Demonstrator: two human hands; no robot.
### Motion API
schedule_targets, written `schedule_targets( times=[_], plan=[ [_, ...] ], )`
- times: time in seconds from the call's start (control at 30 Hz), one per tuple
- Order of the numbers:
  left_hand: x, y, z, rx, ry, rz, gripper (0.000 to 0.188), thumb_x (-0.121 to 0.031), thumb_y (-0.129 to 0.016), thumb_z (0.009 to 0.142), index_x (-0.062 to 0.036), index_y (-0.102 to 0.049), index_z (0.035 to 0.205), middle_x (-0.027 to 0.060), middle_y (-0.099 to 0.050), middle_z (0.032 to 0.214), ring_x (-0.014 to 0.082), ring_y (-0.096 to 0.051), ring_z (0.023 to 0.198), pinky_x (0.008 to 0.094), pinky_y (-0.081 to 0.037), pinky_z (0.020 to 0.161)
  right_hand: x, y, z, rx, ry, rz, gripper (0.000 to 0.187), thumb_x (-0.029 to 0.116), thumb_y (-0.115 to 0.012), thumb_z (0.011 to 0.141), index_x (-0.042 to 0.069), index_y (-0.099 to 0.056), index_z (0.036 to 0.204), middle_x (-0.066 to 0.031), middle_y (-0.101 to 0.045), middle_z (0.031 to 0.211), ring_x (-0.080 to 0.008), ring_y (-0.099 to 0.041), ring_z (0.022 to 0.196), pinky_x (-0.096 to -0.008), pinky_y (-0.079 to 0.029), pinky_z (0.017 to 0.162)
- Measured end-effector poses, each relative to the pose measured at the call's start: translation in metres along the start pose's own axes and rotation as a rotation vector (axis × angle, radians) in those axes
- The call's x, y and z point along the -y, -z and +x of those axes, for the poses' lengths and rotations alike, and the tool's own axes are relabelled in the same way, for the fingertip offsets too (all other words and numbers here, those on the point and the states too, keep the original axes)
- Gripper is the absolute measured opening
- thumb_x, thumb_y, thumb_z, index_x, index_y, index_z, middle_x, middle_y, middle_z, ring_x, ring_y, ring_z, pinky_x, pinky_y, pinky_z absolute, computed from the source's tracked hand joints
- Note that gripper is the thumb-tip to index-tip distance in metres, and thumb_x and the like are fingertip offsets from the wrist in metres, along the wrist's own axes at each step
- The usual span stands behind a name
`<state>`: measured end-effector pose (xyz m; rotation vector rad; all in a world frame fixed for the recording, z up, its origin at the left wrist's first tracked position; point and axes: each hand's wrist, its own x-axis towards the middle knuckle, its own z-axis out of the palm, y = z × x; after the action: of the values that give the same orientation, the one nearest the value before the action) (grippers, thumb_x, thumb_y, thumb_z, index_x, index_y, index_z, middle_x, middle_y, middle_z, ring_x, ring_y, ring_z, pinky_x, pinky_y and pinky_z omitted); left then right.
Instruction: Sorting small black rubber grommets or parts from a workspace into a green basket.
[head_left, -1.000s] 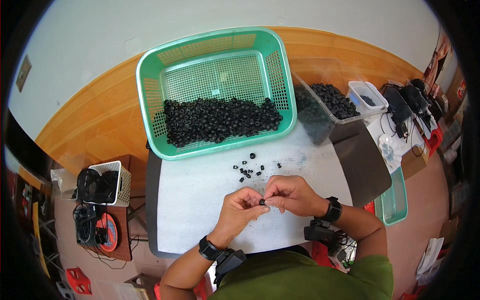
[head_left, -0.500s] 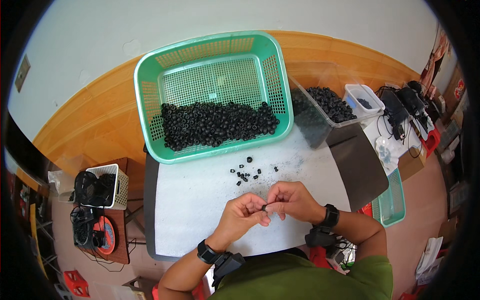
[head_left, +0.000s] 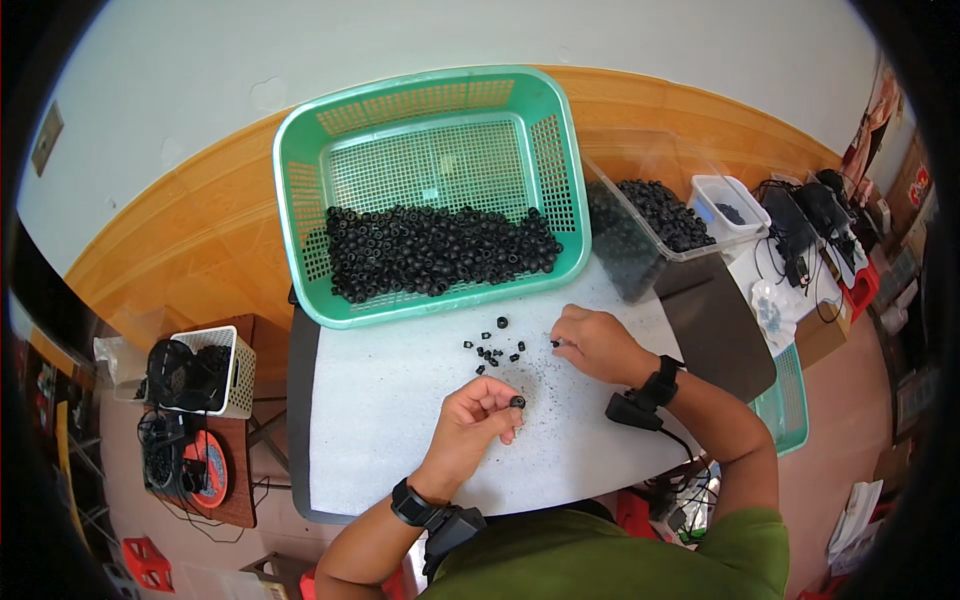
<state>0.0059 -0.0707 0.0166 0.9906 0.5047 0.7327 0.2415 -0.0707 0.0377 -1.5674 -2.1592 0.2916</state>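
Between its thumb and fingertips my left hand pinches a small round black part, its hollow end showing, just above the white sheet. Farther off to the right, my right hand is closed at the fingertips on a tiny black piece, at the sheet's surface. Left of that hand lie several loose small black pieces and one larger black ring. Beyond them a green basket, tilted toward me, holds a heap of round black parts.
A clear plastic bin of black parts stands right of the basket, with a small white tub beyond it. Dark specks dot the white sheet. At left, a side table carries a white basket and an orange-red dish.
My hands have come apart. The right one has moved away and to the right, down to a tiny piece on the sheet; the left keeps the round part.
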Motion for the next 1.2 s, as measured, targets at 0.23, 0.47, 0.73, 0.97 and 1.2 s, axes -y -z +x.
schedule_targets(
  times=[0.23,0.47,0.73,0.97,1.2],
  plan=[
    [0.0,0.001,0.001,0.02,-0.01,-0.012,0.012,0.004,-0.058,0.081,-0.0014,-0.057,0.091,0.0042,-0.06,0.076,0.0076,-0.053,0.06,0.0197,-0.044,0.053,-0.004,-0.009,0.004,-0.028,0.033,-0.118,0.011,0.003,-0.062,0.073,0.001,-0.055,0.082,-0.0136,-0.054,0.079,-0.031,-0.057,0.072,-0.0382,-0.048,0.063],
    [0.001,0.0,0.0,0.011,-0.001,-0.031,0.011,0.003,-0.059,0.081,-0.0025,-0.057,0.091,0.0024,-0.059,0.078,0.0064,-0.052,0.062,0.0194,-0.043,0.056,0.033,0.015,-0.012,0.187,-0.256,0.837,0.006,-0.001,-0.057,0.082,0.001,-0.057,0.087,-0.0028,-0.053,0.072,-0.0103,-0.053,0.059,-0.0217,-0.045,0.053],
    [0.004,-0.001,0.001,0.052,-0.028,-0.026,0.012,0.001,-0.061,0.082,-0.0027,-0.057,0.092,0.0011,-0.059,0.08,0.0062,-0.052,0.064,0.0194,-0.043,0.057,0.055,0.016,-0.019,0.163,0.046,0.78,0.013,-0.004,-0.057,0.082,0.0,-0.06,0.094,-0.0056,-0.056,0.087,-0.0104,-0.054,0.065,-0.0225,-0.045,0.055],
    [0.004,-0.001,0.0,0.056,-0.02,-0.03,0.012,0.002,-0.061,0.082,-0.0027,-0.057,0.092,0.0012,-0.059,0.08,0.0067,-0.054,0.065,0.02,-0.045,0.059,0.062,0.009,-0.016,-0.008,0.264,0.57,0.017,-0.005,-0.059,0.077,0.001,-0.058,0.093,-0.0096,-0.054,0.083,-0.0237,-0.055,0.07,-0.03,-0.044,0.06],
    [0.003,-0.002,-0.001,0.053,-0.003,-0.031,0.012,0.002,-0.06,0.082,-0.0017,-0.057,0.093,0.0027,-0.06,0.078,0.0083,-0.056,0.066,0.0211,-0.046,0.06,0.066,0.007,-0.015,-0.025,0.249,0.519,0.015,-0.005,-0.06,0.076,0.001,-0.058,0.09,-0.01,-0.055,0.082,-0.0248,-0.056,0.071,-0.0308,-0.045,0.06]
  ],
)
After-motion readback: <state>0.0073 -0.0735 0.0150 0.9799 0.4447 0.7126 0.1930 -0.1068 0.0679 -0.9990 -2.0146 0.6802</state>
